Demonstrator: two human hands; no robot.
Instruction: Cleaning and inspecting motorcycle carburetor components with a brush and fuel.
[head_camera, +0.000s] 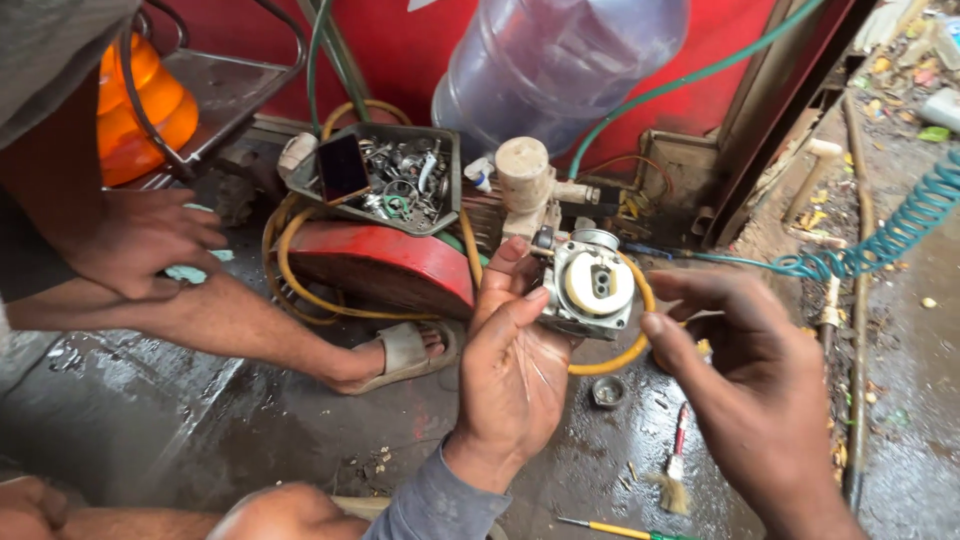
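A small metal carburetor (588, 285), grey with a round cream-coloured part on its face, sits up off the wet floor (200, 420) in the left hand (512, 365), whose fingers are clamped around its near side with the thumb pressed against the body. The right hand (745, 375) hovers just beside it, holding nothing, fingers spread and curled toward the carburetor without touching it. Behind the carburetor a yellow hose (300, 290) loops around a red machine (385, 268), on top of which rests a grey tray (385, 180) full of metal bits, with a big clear water bottle (560, 65) leaning against the red wall. On the floor below the hands lie a small round cap (607, 391), a brush (672, 470) and a yellow screwdriver (610, 528). A teal coiled hose (880, 235) runs off right. To the left, another person's hand (140, 240) and sandalled foot (400, 355) are near.
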